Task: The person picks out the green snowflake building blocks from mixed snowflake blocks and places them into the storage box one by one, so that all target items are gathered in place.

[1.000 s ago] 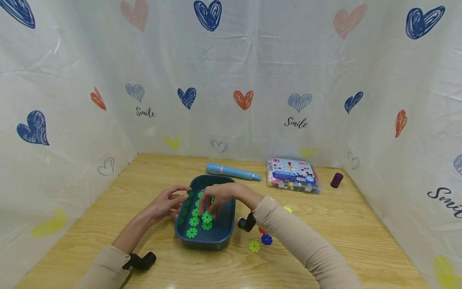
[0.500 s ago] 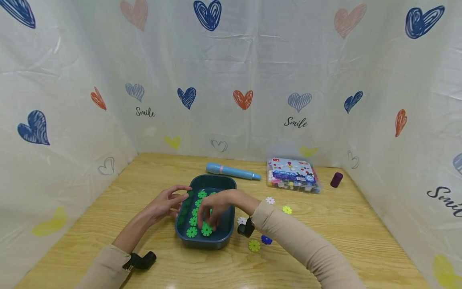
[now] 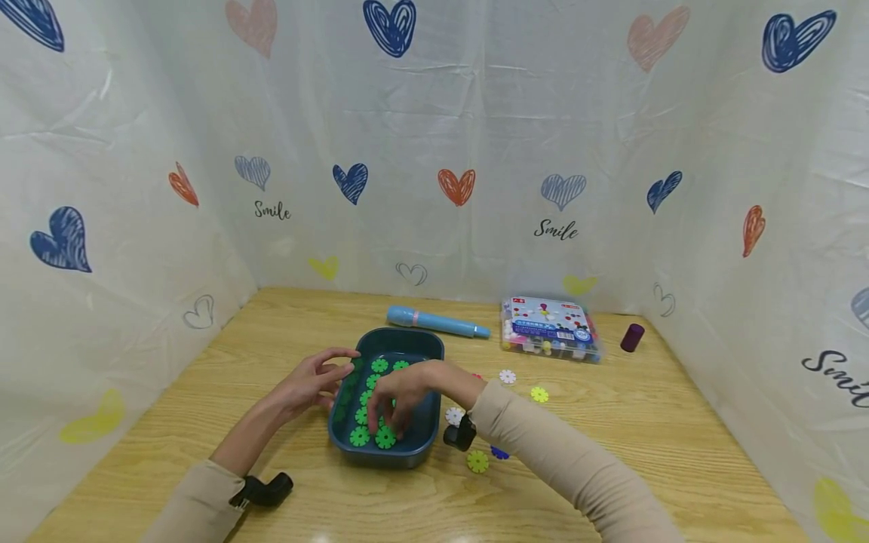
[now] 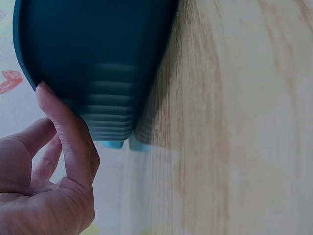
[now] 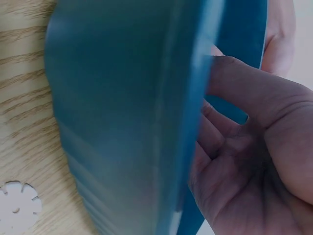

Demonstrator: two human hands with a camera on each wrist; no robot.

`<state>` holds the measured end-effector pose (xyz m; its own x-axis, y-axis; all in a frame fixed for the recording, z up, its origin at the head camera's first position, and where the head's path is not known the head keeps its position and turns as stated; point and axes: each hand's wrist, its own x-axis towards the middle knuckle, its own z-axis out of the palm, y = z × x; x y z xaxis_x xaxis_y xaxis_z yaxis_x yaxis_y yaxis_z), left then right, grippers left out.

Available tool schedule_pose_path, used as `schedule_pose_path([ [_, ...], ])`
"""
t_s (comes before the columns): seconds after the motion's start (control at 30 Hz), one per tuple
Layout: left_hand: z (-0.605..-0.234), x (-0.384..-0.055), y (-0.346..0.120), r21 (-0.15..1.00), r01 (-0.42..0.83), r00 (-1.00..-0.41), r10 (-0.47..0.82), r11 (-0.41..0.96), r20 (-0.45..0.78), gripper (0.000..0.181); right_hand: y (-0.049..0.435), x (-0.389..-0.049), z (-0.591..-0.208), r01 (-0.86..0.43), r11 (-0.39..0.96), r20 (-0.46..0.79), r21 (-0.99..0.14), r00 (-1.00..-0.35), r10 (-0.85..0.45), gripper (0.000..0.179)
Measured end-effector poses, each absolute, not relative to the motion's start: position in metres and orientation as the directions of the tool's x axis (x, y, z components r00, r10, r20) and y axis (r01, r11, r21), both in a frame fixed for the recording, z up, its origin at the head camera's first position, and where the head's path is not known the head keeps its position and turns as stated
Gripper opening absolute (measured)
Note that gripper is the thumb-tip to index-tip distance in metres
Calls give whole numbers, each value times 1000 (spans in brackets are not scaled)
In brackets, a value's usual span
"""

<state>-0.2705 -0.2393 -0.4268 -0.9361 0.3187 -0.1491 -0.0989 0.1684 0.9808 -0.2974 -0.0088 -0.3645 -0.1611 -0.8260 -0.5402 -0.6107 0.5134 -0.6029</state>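
Observation:
A dark teal plastic bin (image 3: 426,445) stands on the wooden table, with several green notched building discs (image 3: 360,436) inside, partly in a column along its left side. My right hand (image 3: 402,392) reaches down into the bin, thumb and fingertips on either side of a green building disc (image 3: 385,437) near the front end. The right wrist view hides those fingertips behind the bin wall. My left hand (image 3: 314,385) lies against the bin's left side, its fingers loosely bent; in the left wrist view a fingertip (image 4: 44,88) touches the rim.
Right of the bin lie loose white (image 3: 507,376), yellow (image 3: 539,394) and blue discs (image 3: 499,452), partly behind the right sleeve. A blue toy microphone (image 3: 437,323), a clear box of colourful pieces (image 3: 550,330) and a dark purple cylinder (image 3: 632,338) lie farther back.
My right hand has shifted slightly toward the bin's front, and the green disc at its fingertips has moved the same way. The left hand stays at the rim.

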Motion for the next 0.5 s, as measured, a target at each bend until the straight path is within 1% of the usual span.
schedule_pose_path([
  [0.27, -426, -272, -238, 981, -100, -935, 323, 165, -149, 52, -5, -299, -365, -637, 494, -525, -592, -161, -836, 30],
  [0.37, -426, -273, -237, 981, -98, -934, 324, 167, -149, 51, -1, -303, -364, -657, 463, -488, -595, -162, -858, 30],
  [0.5, -426, -274, -236, 979, -102, -934, 321, 174, -155, 50, 9, -306, -359, -699, 410, -397, -586, -194, -897, 28],
])
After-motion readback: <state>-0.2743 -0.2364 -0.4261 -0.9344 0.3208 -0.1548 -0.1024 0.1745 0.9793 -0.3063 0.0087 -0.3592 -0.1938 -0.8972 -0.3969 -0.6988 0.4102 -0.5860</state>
